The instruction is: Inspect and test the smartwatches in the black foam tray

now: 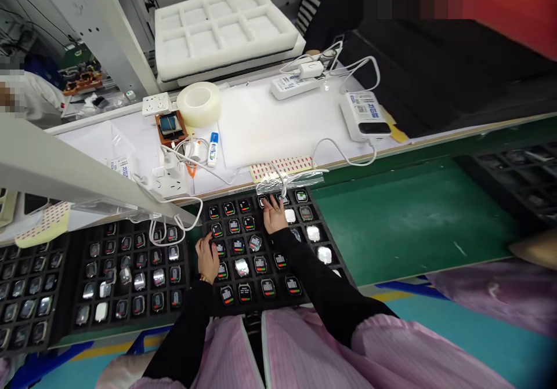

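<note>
A black tray (pixel 331 239) with several small square watch bodies, some with lit screens, lies on the green belt in front of me. My left hand (pixel 208 257) rests on the tray's left columns, fingers curled over a watch body there. My right hand (pixel 274 214) reaches to the tray's far row, fingertips pressed down on a watch body (pixel 266 202) near a clear wrapped cable bundle (pixel 289 181). Both arms wear black sleeves over a pink striped coat.
Two more black trays (pixel 78 279) of watch bodies lie to the left. Behind them on a white bench stand a tape roll (pixel 199 103), power strips (pixel 294 86), a white charger box (pixel 364 114), cables and stacked white foam trays (pixel 226 29). Bare green belt (pixel 413 215) lies right.
</note>
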The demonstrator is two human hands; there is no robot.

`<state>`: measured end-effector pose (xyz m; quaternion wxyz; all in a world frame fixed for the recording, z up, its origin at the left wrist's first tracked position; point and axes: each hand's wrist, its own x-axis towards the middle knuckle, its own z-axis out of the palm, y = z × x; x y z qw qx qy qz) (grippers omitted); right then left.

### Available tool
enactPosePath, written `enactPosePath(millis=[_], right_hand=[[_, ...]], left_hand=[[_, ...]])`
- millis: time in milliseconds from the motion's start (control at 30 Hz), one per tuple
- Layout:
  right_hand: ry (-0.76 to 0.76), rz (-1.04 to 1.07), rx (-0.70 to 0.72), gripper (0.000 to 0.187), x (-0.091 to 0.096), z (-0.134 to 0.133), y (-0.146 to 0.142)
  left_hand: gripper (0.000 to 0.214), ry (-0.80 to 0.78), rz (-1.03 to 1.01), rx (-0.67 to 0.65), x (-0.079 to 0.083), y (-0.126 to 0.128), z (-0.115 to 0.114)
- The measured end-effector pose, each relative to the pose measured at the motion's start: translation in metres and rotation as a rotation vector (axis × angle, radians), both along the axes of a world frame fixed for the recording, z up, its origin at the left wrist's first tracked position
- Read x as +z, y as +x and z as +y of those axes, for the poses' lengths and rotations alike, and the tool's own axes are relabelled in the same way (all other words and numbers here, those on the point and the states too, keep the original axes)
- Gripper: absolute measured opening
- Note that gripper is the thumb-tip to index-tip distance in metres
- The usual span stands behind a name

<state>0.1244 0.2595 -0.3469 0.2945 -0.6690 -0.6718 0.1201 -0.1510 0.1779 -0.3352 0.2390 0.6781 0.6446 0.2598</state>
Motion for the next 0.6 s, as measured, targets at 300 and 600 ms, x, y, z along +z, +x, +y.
enactPosePath(millis=[300,600], right_hand=[[0.008,0.004,-0.082,0.047,-0.008,-0.001,0.026],[-0.001,-0.023,-0.182,0.047,-0.010,0.002,0.071]], left_hand=[[0.041,0.023,0.001,0.007,-0.002,0.000,0.002],[0.041,0.038,0.006,0.004,-0.002,0.000,0.004]])
